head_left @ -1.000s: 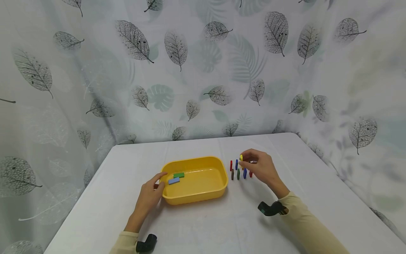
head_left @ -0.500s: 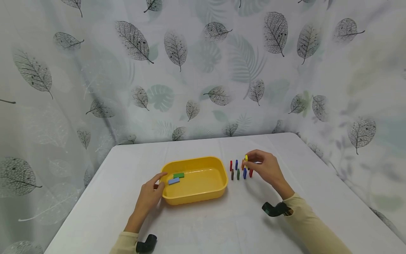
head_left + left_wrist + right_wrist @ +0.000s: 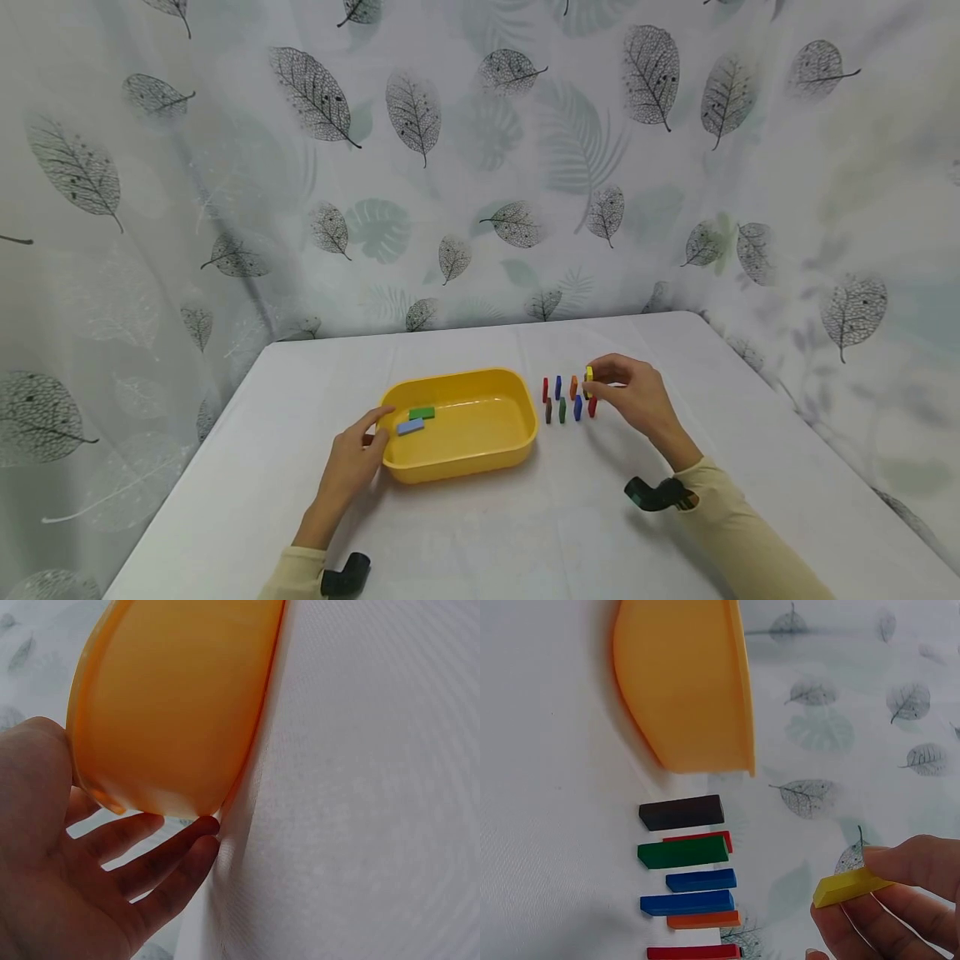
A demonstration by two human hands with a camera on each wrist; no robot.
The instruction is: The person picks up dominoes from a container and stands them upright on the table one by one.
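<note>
My right hand [image 3: 636, 398] pinches a yellow domino block [image 3: 847, 888] between thumb and fingertips, at the right end of two rows of upright domino blocks. In the right wrist view that block is tilted and apart from the others. The near row holds a dark brown block [image 3: 681, 813], a green block [image 3: 682, 852], a blue block [image 3: 687, 903] and a red block [image 3: 694, 952]. Behind it stand another red block [image 3: 545, 390], a second blue block [image 3: 558, 387] and an orange block [image 3: 573, 387]. My left hand [image 3: 350, 460] grips the left end of a yellow tray [image 3: 172, 705].
Inside the tray lie a green block [image 3: 422, 412] and a light blue block [image 3: 410, 427], flat near its left end. Blocks and tray are on a white-covered table [image 3: 480, 533]. A leaf-patterned curtain [image 3: 480, 167] hangs behind and at both sides.
My right hand has shifted to the right with the yellow domino block, from above the middle of the back row to its right end. The left hand and the tray have stayed put.
</note>
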